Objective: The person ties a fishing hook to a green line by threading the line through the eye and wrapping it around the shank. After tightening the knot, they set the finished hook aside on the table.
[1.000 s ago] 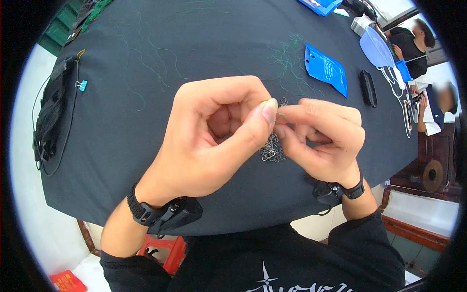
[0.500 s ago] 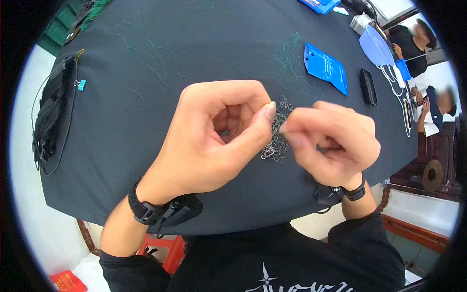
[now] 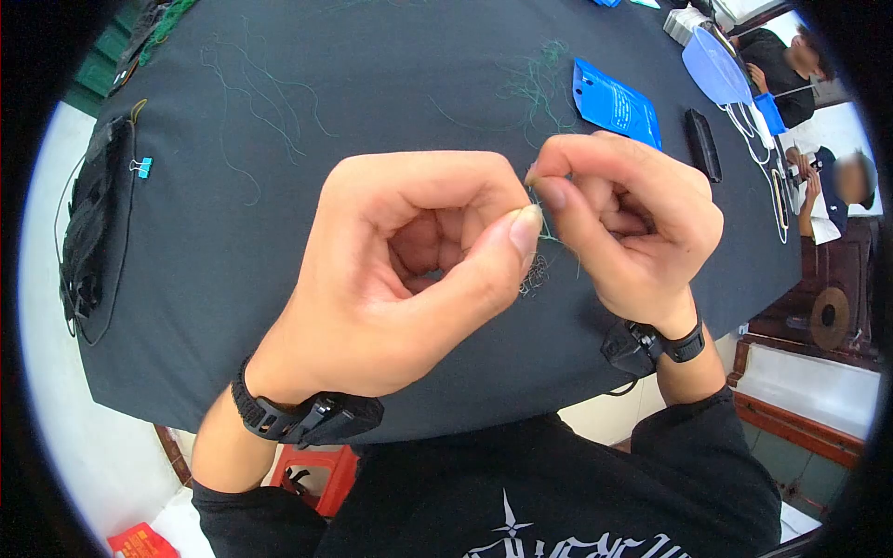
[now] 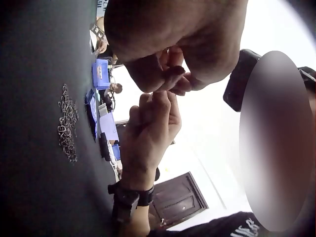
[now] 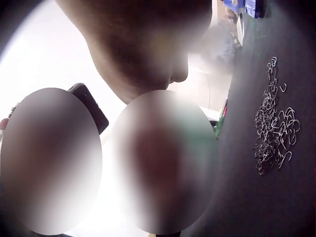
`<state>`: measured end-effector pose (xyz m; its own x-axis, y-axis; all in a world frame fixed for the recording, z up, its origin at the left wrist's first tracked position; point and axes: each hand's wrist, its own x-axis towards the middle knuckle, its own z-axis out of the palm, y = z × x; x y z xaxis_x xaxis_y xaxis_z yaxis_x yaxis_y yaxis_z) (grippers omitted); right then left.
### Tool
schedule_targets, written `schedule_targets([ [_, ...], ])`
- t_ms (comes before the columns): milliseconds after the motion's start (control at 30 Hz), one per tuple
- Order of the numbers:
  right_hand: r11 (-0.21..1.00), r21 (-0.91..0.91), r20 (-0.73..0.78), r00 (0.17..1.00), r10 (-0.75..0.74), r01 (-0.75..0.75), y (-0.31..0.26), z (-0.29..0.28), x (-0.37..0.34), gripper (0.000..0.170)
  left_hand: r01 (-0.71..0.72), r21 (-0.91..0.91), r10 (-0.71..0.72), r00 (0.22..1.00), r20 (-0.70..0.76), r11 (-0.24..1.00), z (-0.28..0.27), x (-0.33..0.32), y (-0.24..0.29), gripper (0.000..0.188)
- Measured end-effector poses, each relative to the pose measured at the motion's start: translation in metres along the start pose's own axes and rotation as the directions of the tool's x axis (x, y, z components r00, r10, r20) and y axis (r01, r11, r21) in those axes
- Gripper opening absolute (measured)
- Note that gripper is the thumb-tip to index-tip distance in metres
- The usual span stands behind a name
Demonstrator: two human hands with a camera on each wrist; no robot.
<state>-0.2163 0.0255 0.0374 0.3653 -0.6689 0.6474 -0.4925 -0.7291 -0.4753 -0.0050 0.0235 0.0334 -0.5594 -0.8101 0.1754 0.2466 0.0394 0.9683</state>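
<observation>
My left hand [image 3: 409, 288] has its thumb and forefinger pinched together, with a thin green thread [image 3: 545, 229] at the fingertips. Whatever else lies between those fingertips is hidden. Close beside it, slightly higher, my right hand [image 3: 651, 232] pinches the thread between thumb and forefinger, and the other fingers are curled in. Loose thread hangs between the two hands. Below them on the black cloth lies a pile of small metal fish hooks [image 5: 271, 126], mostly covered by the hands in the head view. The left wrist view shows both hands [image 4: 153, 133] meeting at their fingertips.
Loose green threads [image 3: 539, 88] lie across the black-covered table [image 3: 186, 325]. A blue packet [image 3: 614, 102] and a black case [image 3: 703, 146] are at the right, near a lilac basin [image 3: 714, 65]. Black netting [image 3: 93, 223] lies left. Two people sit beyond the right edge.
My right hand moved away from the left fingertips to the right, then back and up beside them. Green thread now shows hanging between the hands, which cover more of the hook pile.
</observation>
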Motion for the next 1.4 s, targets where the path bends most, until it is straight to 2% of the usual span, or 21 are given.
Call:
schedule_targets([
  [367,0.998,0.070,0.100,0.995,-0.003,-0.004,-0.011,0.002,0.003,0.019,-0.066,0.015,0.067,0.995,-0.080,0.998,-0.007,0.004,-0.001,0.022],
  [500,0.994,0.100,0.075,0.996,-0.044,0.037,-0.012,0.005,0.001,0.020,-0.078,0.039,0.081,0.992,-0.096,0.996,-0.009,0.005,-0.006,0.022],
  [800,0.993,0.110,0.038,0.998,-0.041,0.036,-0.017,0.001,0.000,0.024,-0.006,0.092,0.013,0.997,-0.071,0.996,-0.006,0.002,-0.006,0.019],
  [867,0.994,0.068,0.038,0.996,-0.087,0.084,-0.015,-0.002,0.002,0.018,0.025,0.089,-0.020,0.998,-0.057,0.996,-0.003,0.002,-0.007,0.019],
  [1000,0.995,0.027,-0.004,0.995,-0.095,0.095,-0.007,0.000,0.000,0.017,0.074,0.126,-0.075,0.997,0.002,0.989,-0.001,0.001,-0.011,0.019],
  [1100,0.996,0.013,-0.005,0.996,-0.084,0.084,-0.004,0.000,0.000,0.018,0.089,0.119,-0.092,0.995,0.023,0.989,0.001,0.000,-0.009,0.019],
  [1200,0.997,0.007,-0.027,0.996,-0.080,0.081,0.002,0.001,-0.004,0.018,0.019,0.062,-0.022,0.999,0.039,0.998,0.000,-0.001,-0.011,0.020],
  [1300,0.998,-0.011,-0.026,0.998,-0.060,0.059,0.003,0.000,-0.004,0.018,0.088,0.013,-0.088,0.996,0.004,0.996,0.001,-0.001,-0.002,0.022],
  [1400,0.999,-0.022,-0.029,0.999,-0.043,0.043,0.002,0.000,-0.003,0.018,0.007,-0.069,-0.006,1.000,0.016,0.998,-0.002,0.002,-0.008,0.023],
])
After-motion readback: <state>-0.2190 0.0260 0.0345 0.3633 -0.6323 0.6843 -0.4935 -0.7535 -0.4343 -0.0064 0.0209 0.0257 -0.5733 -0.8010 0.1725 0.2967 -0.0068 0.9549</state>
